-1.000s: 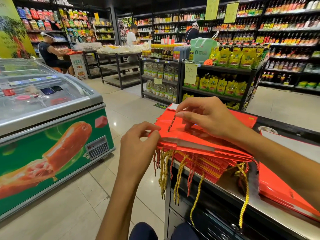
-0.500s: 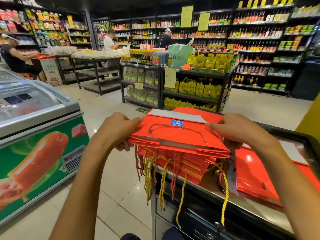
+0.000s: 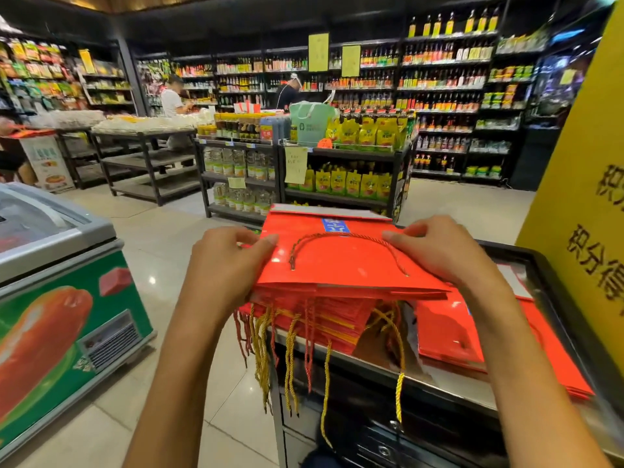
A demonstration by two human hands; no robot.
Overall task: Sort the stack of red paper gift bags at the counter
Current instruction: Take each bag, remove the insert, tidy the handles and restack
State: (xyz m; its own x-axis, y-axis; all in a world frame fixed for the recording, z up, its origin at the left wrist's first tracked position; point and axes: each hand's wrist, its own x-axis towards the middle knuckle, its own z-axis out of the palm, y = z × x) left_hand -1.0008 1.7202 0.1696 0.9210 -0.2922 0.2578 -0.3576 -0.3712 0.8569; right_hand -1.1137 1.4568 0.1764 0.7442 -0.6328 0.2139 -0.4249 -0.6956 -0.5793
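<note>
Stack: red paper gift bags lie flat in a thick pile at the near left corner of the desk, about 6 o'clock from the yellow-pouch shelves; their open ends overhang the edge so the cords can drop free.
Top bag: the top bag rests on the pile, its rope handle folded back flat across its face, which looks like a way to keep the handle out of the edges while squaring.
Left hand: the left hand grips the pile's 9 o'clock edge, thumb on top of the top bag, the other fingers curled toward the side and underside; how far under they reach cannot be told.
Right hand: the right hand holds the 3 o'clock edge, fingertips pressed on the bag's upper face near the handle's right end, thumb hidden.
Why both sides: a hold from opposite edges probably serves to align or lift the upper bags together.
Cords: gold and red cords hang from the pile's near edge toward the floor.
Second pile: a flatter pile of red bags lies on the desk at 3 o'clock from the main stack, likely those sorted out.
Surroundings: a freezer chest stands at 9 o'clock; a yellow sign at 2 o'clock.
</note>
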